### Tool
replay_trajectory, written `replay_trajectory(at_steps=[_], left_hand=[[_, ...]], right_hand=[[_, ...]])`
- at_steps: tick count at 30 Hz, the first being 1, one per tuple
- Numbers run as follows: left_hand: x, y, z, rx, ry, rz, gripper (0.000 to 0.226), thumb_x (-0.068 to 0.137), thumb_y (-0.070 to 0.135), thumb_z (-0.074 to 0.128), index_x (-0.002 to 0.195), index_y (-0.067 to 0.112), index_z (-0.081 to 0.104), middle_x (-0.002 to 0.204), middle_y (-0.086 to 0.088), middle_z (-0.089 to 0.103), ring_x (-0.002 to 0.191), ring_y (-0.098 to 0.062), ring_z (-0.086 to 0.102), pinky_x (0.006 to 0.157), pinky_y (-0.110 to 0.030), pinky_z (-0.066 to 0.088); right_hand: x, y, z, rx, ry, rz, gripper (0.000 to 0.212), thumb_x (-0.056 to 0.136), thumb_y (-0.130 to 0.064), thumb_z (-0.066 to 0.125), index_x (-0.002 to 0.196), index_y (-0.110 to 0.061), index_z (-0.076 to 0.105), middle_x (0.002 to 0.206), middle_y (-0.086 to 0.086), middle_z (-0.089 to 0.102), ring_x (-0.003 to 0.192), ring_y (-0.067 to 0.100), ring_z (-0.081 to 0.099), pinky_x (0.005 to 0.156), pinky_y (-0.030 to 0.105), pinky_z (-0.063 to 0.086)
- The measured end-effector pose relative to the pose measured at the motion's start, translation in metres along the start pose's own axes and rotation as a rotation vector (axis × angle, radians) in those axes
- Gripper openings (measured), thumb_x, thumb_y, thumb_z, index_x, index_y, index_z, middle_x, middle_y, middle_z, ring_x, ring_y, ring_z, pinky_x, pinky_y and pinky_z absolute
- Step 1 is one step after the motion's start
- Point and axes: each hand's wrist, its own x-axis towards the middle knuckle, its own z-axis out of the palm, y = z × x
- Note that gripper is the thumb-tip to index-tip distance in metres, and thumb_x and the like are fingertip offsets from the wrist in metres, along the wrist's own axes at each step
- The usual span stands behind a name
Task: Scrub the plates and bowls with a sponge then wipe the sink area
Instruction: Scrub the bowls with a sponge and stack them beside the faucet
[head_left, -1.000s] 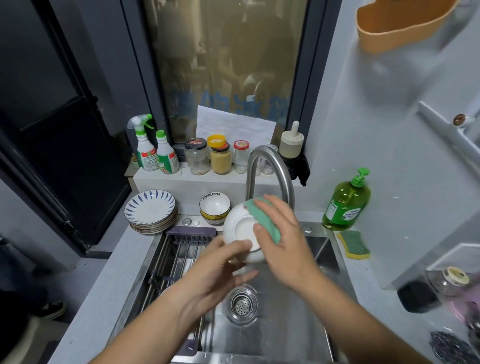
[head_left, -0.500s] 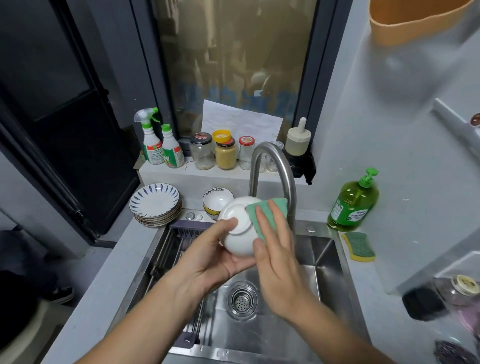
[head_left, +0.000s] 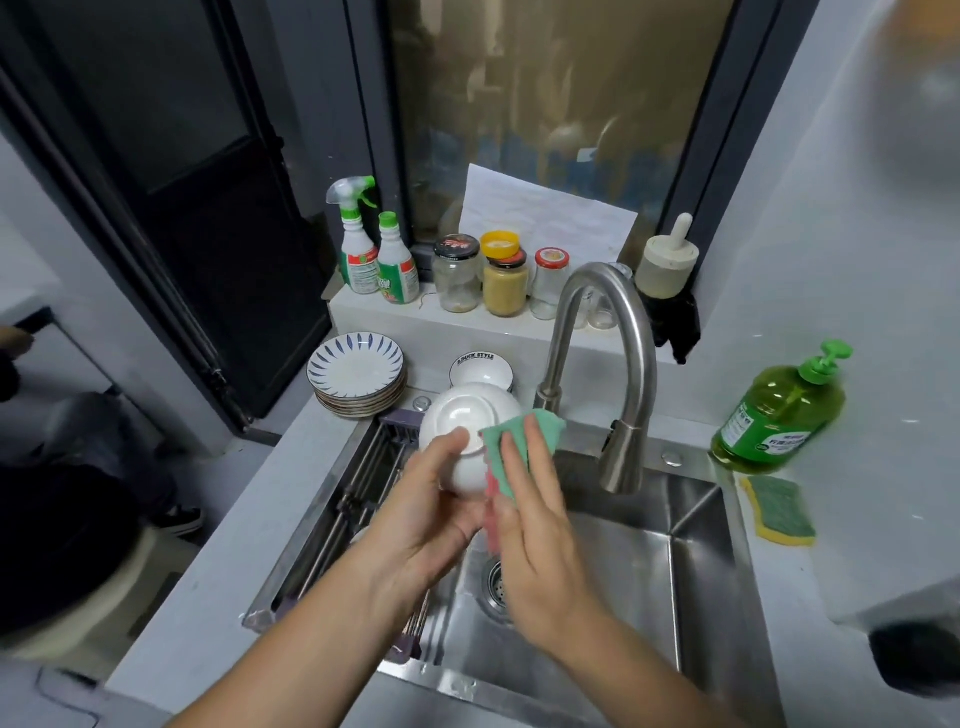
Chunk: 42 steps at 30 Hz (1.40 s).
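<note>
you're in the scrubbing step, working on the outside of a white bowl (head_left: 467, 434) held up over the sink (head_left: 701, 545), just left of the faucet (head_left: 623, 364). your left hand (head_left: 421, 514) grips the bowl upside down, fingers curled round its wall from below and the thumb laid on the foot ring. your right hand (head_left: 540, 540) presses the green sponge (head_left: 530, 434) flat against the bowl's right flank, fingers straight and close together on top of it. the thumb is hidden behind the sponge, so whether it hooks the back edge i can't tell.

the task looks early. a stack of plates (head_left: 358, 374) and a second bowl (head_left: 480, 366) sit on the counter behind the sink, and nothing shows they've been washed. the wipe of the sink area is not yet begun.

next, i'd judge, the bowl wants turning in your left hand so the sponge reaches the rest of the wall and then the inside. that calls for a firm hold, since a wet glazed bowl will likely slip when you shift your fingers. do it low over the basin rather than above the counter edge. the soap bottle (head_left: 779, 410) stands to the right if you need it.
</note>
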Motion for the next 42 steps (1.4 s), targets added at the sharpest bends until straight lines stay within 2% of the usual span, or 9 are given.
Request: replay_trajectory(at_steps=[3,7,13,18,21,26,30,35,42], left_hand=[[0.014,0.003,-0.022,0.119,0.043,0.082,0.059,0.09,0.009,0.066,0.144,0.002,0.044,0.13,-0.027,0.066,0.103,-0.037,0.072,0.072,-0.047,0.065],[0.036,0.025,-0.048,0.409,0.032,0.058,0.055,0.089,-0.001,0.07,0.135,0.017,0.048,0.131,-0.022,0.065,0.107,-0.041,0.072,0.101,-0.062,0.05],[0.086,0.081,-0.068,0.814,-0.143,-0.064,0.082,0.075,-0.008,0.085,0.134,0.036,0.049,0.135,-0.016,0.058,0.115,-0.035,0.069,0.095,-0.052,0.059],[0.145,0.112,-0.064,0.722,-0.235,-0.156,0.071,0.077,0.04,0.088,0.137,0.038,0.05,0.134,-0.007,0.06,0.118,-0.026,0.066,0.102,-0.051,0.055],[0.186,0.126,-0.062,0.756,-0.226,-0.103,0.064,0.077,0.044,0.085,0.133,0.043,0.055,0.135,-0.006,0.062,0.116,-0.026,0.067,0.1,-0.049,0.057],[0.235,0.154,-0.069,1.065,-0.312,0.001,0.116,0.058,0.037,0.094,0.157,0.034,0.033,0.144,0.002,0.057,0.129,-0.013,0.06,0.113,-0.033,0.046],[0.264,0.163,-0.071,1.247,-0.378,0.092,0.09,0.067,0.013,0.096,0.143,0.03,0.051,0.135,0.008,0.064,0.118,-0.007,0.065,0.099,-0.021,0.052],[0.293,0.153,-0.08,1.388,-0.428,0.252,0.098,0.059,0.021,0.101,0.139,0.033,0.047,0.132,0.02,0.059,0.12,0.006,0.056,0.101,-0.014,0.045],[0.314,0.137,-0.087,1.408,-0.375,0.411,0.102,0.057,0.026,0.101,0.143,0.033,0.047,0.137,0.022,0.056,0.125,0.011,0.049,0.098,-0.001,0.036]], right_hand=[[0.027,0.009,0.012,0.249,0.094,0.278,0.043,0.108,-0.025,0.034,0.148,-0.039,0.032,0.164,-0.011,0.023,0.15,0.003,0.022,0.121,0.018,0.018],[0.068,0.025,0.019,0.593,0.238,0.661,0.029,0.108,-0.019,0.041,0.117,-0.031,0.065,0.116,0.0,0.073,0.105,0.015,0.069,0.094,0.036,0.054],[0.115,0.056,0.031,0.771,0.264,0.971,0.056,0.083,-0.059,0.07,0.125,-0.022,0.066,0.124,0.016,0.069,0.11,0.042,0.066,0.08,0.05,0.056],[0.154,0.069,0.043,0.723,0.249,0.986,0.025,0.103,-0.03,0.052,0.106,-0.006,0.059,0.077,0.022,0.055,0.038,0.017,0.05,0.035,0.021,0.043],[0.18,0.084,0.052,0.559,0.203,0.902,0.025,0.102,-0.023,0.051,0.111,-0.001,0.059,0.073,0.035,0.06,0.047,0.024,0.047,0.039,0.02,0.035],[0.213,0.093,0.052,0.444,0.289,0.859,0.022,0.101,-0.007,0.051,0.121,-0.013,0.058,0.081,0.012,0.063,0.049,0.014,0.056,0.038,0.018,0.04],[0.239,0.113,0.054,0.304,0.366,0.839,0.011,0.097,-0.02,0.062,0.106,-0.024,0.065,0.11,0.008,0.062,0.079,0.019,0.059,0.046,0.024,0.049],[0.256,0.149,0.062,0.127,0.479,0.828,0.017,0.096,-0.023,0.061,0.112,-0.027,0.066,0.114,0.002,0.067,0.104,0.025,0.063,0.088,0.046,0.056],[0.258,0.185,0.076,0.211,0.601,0.809,0.018,0.095,-0.023,0.06,0.107,-0.035,0.067,0.104,-0.006,0.074,0.097,0.025,0.064,0.085,0.044,0.051]])
